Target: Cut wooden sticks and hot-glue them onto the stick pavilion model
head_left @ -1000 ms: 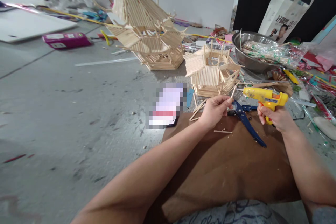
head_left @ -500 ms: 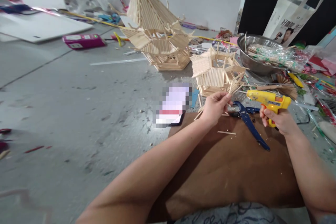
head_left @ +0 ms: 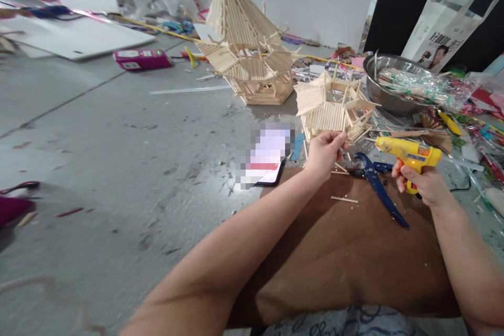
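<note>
My left hand (head_left: pixel 326 153) is pinched on a small wooden stick (head_left: pixel 345 127), right at the near side of the smaller stick model (head_left: pixel 323 115). In my right hand (head_left: pixel 423 181) is a yellow glue gun (head_left: pixel 409 152), its nozzle pointing left toward that model. Blue cutters (head_left: pixel 380 186) lie between my hands on a brown surface (head_left: pixel 334 252), with a short loose stick (head_left: pixel 344 199) beside them. A taller stick model with a pointed roof (head_left: pixel 244 21) stands behind to the left.
Left of my left hand lies a phone (head_left: pixel 265 157) with a blurred screen. A metal bowl (head_left: pixel 372 84) of wrapped sticks stands at the back right, before a white bag (head_left: pixel 437 31). A magenta box (head_left: pixel 142 60) is on the floor at the left; scraps litter the right.
The whole view has shifted, so the scene sits farther right. My left hand has come slightly nearer the smaller model's front; my right hand keeps its hold on the glue gun.
</note>
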Motion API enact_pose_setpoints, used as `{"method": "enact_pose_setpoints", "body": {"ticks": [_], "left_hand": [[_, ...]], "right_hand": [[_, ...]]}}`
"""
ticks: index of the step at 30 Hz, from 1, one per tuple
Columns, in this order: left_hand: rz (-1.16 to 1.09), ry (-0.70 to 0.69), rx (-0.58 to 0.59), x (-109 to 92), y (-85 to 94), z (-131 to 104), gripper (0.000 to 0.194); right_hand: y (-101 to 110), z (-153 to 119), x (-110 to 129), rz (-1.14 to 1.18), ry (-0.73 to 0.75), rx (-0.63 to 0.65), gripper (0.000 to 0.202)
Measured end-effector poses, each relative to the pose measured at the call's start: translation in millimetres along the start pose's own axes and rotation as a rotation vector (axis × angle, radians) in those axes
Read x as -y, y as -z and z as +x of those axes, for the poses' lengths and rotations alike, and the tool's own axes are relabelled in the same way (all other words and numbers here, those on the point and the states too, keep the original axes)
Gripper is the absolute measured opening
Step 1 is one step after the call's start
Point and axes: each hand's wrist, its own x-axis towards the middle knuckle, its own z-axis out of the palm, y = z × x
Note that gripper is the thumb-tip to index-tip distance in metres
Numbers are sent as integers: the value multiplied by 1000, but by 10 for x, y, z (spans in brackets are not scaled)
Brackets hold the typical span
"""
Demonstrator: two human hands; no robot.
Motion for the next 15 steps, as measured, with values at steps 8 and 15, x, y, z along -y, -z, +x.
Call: {"method": "enact_pose_setpoints", "body": {"ticks": [8,15], "left_hand": [[-42,24,22,32,10,17,21],[-75,-143,-26,-20,-17,-106,23]], "right_hand": [[-13,25,33,33,17,-17,28],[-70,197,249,-69,59,-61,31]]}}
